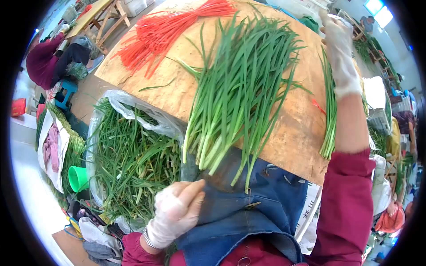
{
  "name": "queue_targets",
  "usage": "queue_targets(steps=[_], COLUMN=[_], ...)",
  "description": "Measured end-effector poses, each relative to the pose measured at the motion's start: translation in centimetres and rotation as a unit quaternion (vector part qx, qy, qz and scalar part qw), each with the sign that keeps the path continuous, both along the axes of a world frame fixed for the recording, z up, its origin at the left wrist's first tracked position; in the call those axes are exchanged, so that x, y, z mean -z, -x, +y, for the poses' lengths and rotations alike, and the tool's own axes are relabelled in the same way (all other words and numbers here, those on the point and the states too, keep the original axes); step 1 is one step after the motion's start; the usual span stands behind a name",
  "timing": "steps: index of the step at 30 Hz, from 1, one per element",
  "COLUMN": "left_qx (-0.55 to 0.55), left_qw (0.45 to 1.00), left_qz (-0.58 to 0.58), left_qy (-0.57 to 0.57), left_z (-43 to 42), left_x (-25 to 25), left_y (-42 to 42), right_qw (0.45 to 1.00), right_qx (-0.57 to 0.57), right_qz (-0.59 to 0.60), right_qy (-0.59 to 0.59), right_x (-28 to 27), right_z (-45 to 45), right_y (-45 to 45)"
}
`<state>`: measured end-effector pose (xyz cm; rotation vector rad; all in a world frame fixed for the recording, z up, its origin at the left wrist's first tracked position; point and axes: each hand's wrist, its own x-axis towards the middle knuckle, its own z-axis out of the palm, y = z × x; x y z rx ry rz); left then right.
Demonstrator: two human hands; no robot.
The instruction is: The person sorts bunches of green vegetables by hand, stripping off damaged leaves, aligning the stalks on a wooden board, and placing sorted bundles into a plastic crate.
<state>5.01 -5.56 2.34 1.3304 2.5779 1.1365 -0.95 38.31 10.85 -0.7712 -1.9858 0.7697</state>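
Observation:
A loose pile of garlic chives [242, 88] lies on the wooden board, its pale stem ends hanging over the near edge towards my lap. Just below and left of those ends is my left hand [175, 213], in a thin white glove. Its fingers are curled and the thumb is pressed in; anything inside is hidden. My right hand [339, 53], also gloved, reaches to the board's far right edge. Its fingers are bent, and what they hold, if anything, cannot be made out. Beside that wrist lies a narrow bundle of chives [329, 115] with a red tie [317, 106] near it.
Red plastic ties [164, 33] are heaped at the back of the wooden board [284, 128]. A plastic-lined container [128, 108] full of chive scraps stands left of my lap. Further left are a green cup [78, 178], a blue stool [66, 94] and a seated person [44, 62].

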Motion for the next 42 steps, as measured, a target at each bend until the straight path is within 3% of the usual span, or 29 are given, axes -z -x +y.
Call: queue_targets(steps=[1,4,5,6,7,9,12,13,15,17,21,24,27,30,33,37,42], left_qx=[0.012,0.018,0.03,0.027,0.023,0.001,-0.027,-0.019,-0.034,-0.037,-0.031,-0.022,0.003,-0.022,-0.069,-0.052,-0.004], left_qw=[1.0,0.992,0.986,0.988,0.989,0.988,0.979,0.96,0.855,0.819,0.763,0.761,0.811,0.837,0.869,0.945,0.957], left_qz=[-0.024,-0.126,-0.16,-0.152,-0.143,-0.141,-0.187,-0.275,-0.518,-0.571,-0.644,-0.647,-0.585,-0.546,-0.489,-0.321,-0.288], left_qy=[0.01,0.024,0.022,0.03,0.038,0.062,0.071,0.04,-0.014,-0.029,-0.035,-0.04,0.017,0.021,-0.035,-0.021,-0.018], left_z=[0.8,2.7,3.0,3.4,3.8,4.5,5.6,5.7,6.0,6.0,6.0,6.3,6.7,7.7,8.9,10.8,11.7], left_x=[0.1,0.5,0.9,1.1,1.2,1.6,3.3,4.2,3.8,2.6,1.4,1.5,1.8,0.5,0.8,1.2,1.3], left_y=[-0.3,-1.3,-1.6,-2.0,-2.4,-3.1,-3.5,-3.3,-3.3,-3.4,-3.2,-3.3,-3.2,-3.0,-2.8,-2.8,-3.7], right_qw=[0.995,0.984,0.97,0.931,0.88,0.824,0.771,0.761,0.757,0.752,0.684,0.679,0.676,0.652,0.654,0.664,0.638], right_qx=[-0.033,-0.121,-0.213,-0.186,-0.198,-0.196,-0.197,-0.202,-0.182,-0.18,-0.189,-0.189,-0.209,-0.211,-0.201,-0.175,-0.198], right_qz=[0.058,-0.053,-0.076,-0.091,-0.148,-0.249,-0.199,-0.175,-0.092,-0.05,0.028,0.031,-0.003,0.036,0.059,0.095,0.165], right_qy=[0.069,0.116,0.089,0.302,0.406,0.47,0.572,0.591,0.62,0.632,0.705,0.709,0.706,0.727,0.726,0.721,0.726], right_x=[-1.0,-0.2,1.7,3.3,4.5,7.5,10.1,10.8,12.0,11.9,11.1,10.9,9.7,11.3,11.4,12.0,11.9], right_z=[-3.5,-12.4,-14.2,-16.5,-18.2,-20.5,-22.7,-23.0,-23.6,-23.8,-23.6,-23.2,-22.5,-22.4,-23.0,-23.8,-24.2], right_y=[-2.4,-10.2,-12.8,-15.1,-16.9,-18.9,-19.1,-18.8,-18.1,-17.8,-18.3,-18.5,-18.3,-17.9,-17.9,-18.8,-20.2])
